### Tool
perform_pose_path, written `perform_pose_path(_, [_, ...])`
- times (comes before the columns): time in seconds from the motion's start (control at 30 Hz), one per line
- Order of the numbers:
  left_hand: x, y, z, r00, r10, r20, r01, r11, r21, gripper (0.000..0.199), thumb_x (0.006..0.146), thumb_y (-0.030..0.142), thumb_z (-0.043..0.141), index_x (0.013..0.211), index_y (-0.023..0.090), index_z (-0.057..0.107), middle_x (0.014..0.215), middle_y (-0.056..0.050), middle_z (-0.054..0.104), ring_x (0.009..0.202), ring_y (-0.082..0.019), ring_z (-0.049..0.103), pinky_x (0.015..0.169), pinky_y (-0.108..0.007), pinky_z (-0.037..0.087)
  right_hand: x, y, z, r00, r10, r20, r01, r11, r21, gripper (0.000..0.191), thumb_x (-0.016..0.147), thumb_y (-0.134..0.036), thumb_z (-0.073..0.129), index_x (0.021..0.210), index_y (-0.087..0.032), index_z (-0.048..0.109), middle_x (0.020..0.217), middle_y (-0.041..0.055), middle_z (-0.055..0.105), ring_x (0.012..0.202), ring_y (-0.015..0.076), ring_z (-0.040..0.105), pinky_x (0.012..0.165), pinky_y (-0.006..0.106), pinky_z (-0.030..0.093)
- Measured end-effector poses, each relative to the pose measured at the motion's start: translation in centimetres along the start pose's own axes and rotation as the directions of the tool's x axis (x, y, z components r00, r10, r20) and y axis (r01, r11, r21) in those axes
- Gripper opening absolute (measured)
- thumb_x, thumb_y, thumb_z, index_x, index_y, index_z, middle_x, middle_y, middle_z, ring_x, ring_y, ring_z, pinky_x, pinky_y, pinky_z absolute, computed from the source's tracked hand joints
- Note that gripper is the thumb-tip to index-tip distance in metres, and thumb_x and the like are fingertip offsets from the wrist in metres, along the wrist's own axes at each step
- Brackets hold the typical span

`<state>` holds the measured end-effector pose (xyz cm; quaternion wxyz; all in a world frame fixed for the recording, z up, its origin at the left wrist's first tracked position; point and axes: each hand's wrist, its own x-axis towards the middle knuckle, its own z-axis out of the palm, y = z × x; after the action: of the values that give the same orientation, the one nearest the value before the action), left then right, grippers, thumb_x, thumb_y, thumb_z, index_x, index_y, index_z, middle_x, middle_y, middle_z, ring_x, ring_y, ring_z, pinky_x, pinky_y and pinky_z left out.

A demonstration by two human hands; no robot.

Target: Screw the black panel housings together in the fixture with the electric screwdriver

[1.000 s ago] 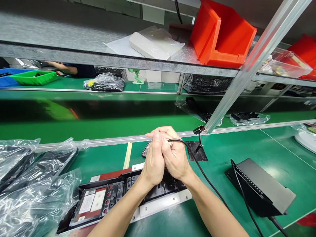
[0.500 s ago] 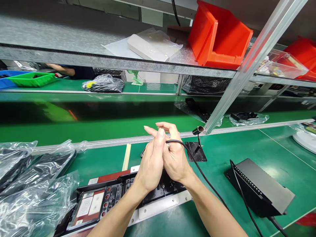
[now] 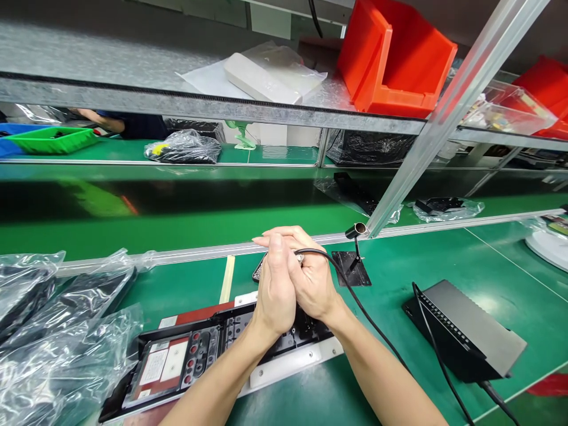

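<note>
My left hand [image 3: 278, 290] and my right hand [image 3: 313, 281] are pressed together above a long black plastic housing [image 3: 222, 337]. My right hand is closed around what looks like an upright electric screwdriver; its body is hidden by the hands. A black cable [image 3: 350, 290] loops out at the top of that grip and runs down to the right. The left fingers are curled out of sight behind the palm, with the thumb pointing up; what they hold cannot be made out. Under the hands, the housing lies in a red and white fixture [image 3: 288, 367].
A small dark tray [image 3: 257, 272] of tiny parts sits behind the hands. A black tube holder [image 3: 355, 232] stands on a plate. At right lies a black box [image 3: 470, 331] with cords. Bagged parts [image 3: 66, 331] cover the left. Overhead is a shelf with a red bin [image 3: 399, 65].
Both hands have lowered slightly and shifted a little left, pressing closer together. The right fingers now lie closer together behind the left thumb. More of the small dark tray shows.
</note>
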<state>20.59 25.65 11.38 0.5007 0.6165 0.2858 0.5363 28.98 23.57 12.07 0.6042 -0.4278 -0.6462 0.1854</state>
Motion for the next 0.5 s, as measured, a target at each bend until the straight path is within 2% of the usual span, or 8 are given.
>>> perform_pose_path(0.07, [-0.01,-0.18,-0.10,1.000,0.008,-0.013,-0.008,1.000,0.005,0.065,0.102,0.065,0.024,0.088,0.021,0.071,0.087,-0.006,0.072,0.089,-0.023,0.069,0.077,-0.038,0.052,0.09,-0.02,-0.03,1.000,-0.020,0.005,0.020,1.000,-0.016,0.037,0.104,-0.042,0.046,0.112,-0.024,0.077,0.117,0.0083,0.069,0.112,0.0210,0.065,0.097,0.038,0.055])
perform_pose_path(0.27, [0.08,-0.02,0.01,0.999,0.001,0.033,-0.001,1.000,-0.002,0.068,0.102,0.067,0.021,0.082,0.022,0.068,0.072,-0.003,0.068,0.071,-0.020,0.065,0.062,-0.035,0.047,0.31,-0.16,-0.03,1.000,-0.015,-0.012,0.015,0.999,-0.040,0.037,0.104,-0.040,0.045,0.099,-0.023,0.077,0.106,0.0082,0.068,0.101,0.0204,0.066,0.089,0.038,0.056])
perform_pose_path(0.5, [0.07,0.31,0.07,1.000,-0.007,-0.013,0.007,1.000,0.006,0.066,0.103,0.064,0.020,0.076,0.021,0.063,0.078,-0.004,0.066,0.076,-0.020,0.062,0.073,-0.036,0.049,0.32,-0.15,-0.02,1.000,-0.003,-0.025,0.001,0.996,-0.086,0.035,0.102,-0.041,0.047,0.092,-0.026,0.077,0.095,0.0076,0.066,0.089,0.0211,0.065,0.080,0.039,0.056])
